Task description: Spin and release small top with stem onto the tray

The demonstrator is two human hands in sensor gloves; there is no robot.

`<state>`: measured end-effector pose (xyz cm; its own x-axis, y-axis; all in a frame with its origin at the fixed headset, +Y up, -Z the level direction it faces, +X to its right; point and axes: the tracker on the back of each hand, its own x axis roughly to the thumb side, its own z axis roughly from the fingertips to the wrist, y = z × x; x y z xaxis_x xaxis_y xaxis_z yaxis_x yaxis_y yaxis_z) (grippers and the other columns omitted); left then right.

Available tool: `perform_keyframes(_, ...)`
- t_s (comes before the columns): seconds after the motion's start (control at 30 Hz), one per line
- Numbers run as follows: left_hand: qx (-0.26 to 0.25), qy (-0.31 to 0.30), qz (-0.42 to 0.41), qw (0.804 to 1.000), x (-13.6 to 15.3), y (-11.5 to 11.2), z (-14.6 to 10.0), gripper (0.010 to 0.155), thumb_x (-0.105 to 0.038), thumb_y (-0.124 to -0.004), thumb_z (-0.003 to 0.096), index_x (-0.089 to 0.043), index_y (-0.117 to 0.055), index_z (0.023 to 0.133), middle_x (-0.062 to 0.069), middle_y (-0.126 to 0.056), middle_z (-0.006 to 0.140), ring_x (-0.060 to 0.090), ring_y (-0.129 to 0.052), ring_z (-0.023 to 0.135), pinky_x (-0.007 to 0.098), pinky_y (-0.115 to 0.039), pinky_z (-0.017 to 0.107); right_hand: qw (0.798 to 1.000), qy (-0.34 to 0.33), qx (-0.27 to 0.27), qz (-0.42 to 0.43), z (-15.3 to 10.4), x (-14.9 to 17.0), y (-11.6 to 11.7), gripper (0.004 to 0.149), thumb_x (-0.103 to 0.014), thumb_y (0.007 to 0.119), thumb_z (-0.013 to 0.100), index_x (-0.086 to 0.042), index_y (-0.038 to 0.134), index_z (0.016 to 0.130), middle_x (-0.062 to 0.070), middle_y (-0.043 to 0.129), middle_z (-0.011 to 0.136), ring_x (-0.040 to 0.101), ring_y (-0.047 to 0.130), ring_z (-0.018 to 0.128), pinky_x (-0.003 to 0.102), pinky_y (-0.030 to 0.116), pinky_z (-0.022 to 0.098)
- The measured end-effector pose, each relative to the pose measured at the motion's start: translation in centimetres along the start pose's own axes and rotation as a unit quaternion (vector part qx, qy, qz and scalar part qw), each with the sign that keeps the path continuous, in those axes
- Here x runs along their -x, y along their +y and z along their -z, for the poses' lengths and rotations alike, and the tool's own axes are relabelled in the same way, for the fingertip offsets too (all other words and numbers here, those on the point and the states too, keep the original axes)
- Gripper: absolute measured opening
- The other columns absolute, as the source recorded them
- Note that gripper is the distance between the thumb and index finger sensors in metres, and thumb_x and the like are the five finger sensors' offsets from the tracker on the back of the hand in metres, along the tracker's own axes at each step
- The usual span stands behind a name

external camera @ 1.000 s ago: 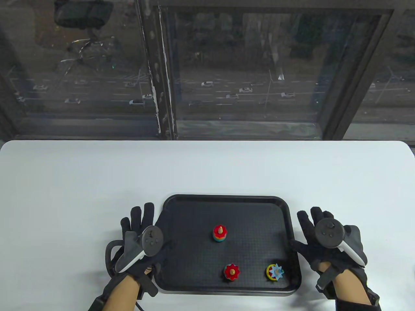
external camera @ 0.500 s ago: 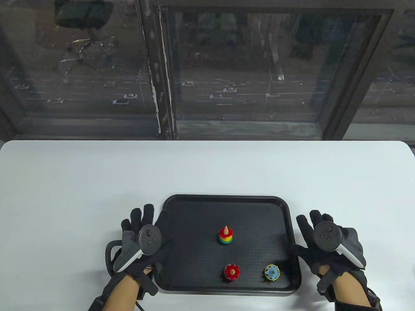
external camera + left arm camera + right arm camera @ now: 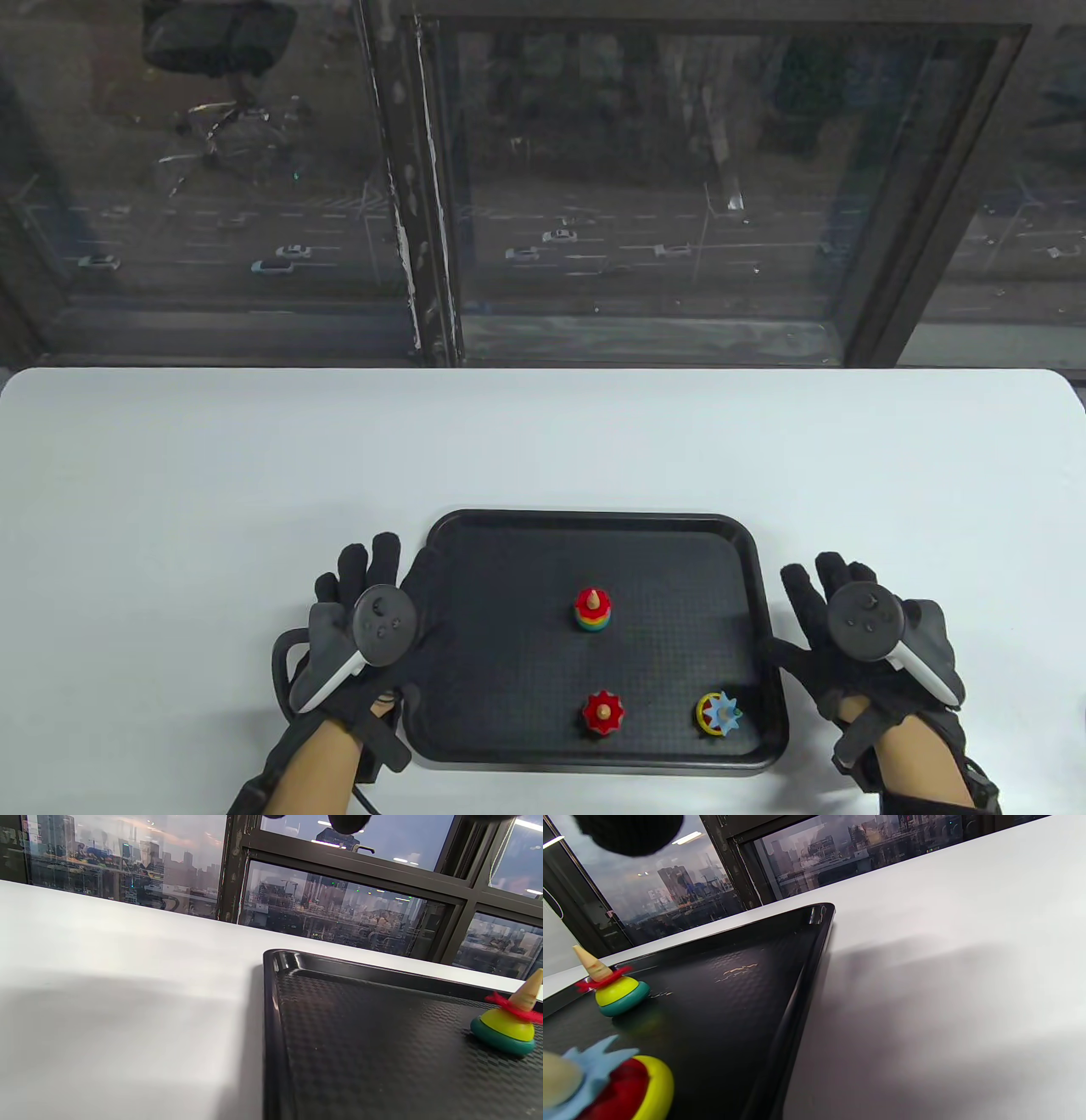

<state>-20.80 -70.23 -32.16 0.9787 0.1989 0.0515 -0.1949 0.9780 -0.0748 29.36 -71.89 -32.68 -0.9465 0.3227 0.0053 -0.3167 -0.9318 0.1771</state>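
A black tray [image 3: 594, 531] lies near the table's front edge. On it, a rainbow top with a pointed wooden stem [image 3: 592, 610] leans near the middle; it also shows as the rainbow top [image 3: 511, 1018] and the rainbow top [image 3: 611, 986]. A red star top [image 3: 602, 712] stands at the front. A blue-and-yellow star top [image 3: 719, 712] sits tilted at the front right, close up as the blue-and-yellow top [image 3: 598, 1086]. My left hand [image 3: 373, 586] lies flat by the tray's left rim, fingers straight, holding nothing. My right hand [image 3: 819, 594] lies flat right of the tray, empty.
The white table [image 3: 254, 458] stretches far beyond the tray on all sides. A dark window frame [image 3: 424, 255] runs behind the table's far edge. A black cable [image 3: 284, 671] loops by my left wrist.
The rainbow top has wobbled from left of centre to the right and leans differently. The blue-and-yellow top rocks between flat and tilted. Both hands shifted only slightly.
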Motion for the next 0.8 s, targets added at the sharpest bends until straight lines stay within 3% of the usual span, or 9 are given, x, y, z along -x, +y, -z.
perform_keyframes(0.8,0.01,-0.016,0.013,1.0,-0.65,-0.34,-0.14,0.082,-0.076,-0.054,0.0367,-0.049,-0.036,0.112,-0.002,-0.019,0.13,0.039,-0.018,0.119,0.064,-0.025,0.083,1.0,-0.006,-0.013,-0.01,0.12,-0.74,0.6,0.086,-0.07,0.059,0.041,-0.037,0.016,0.109,0.011,0.0,0.113,0.048,0.005,0.104,0.07,0.018,0.068)
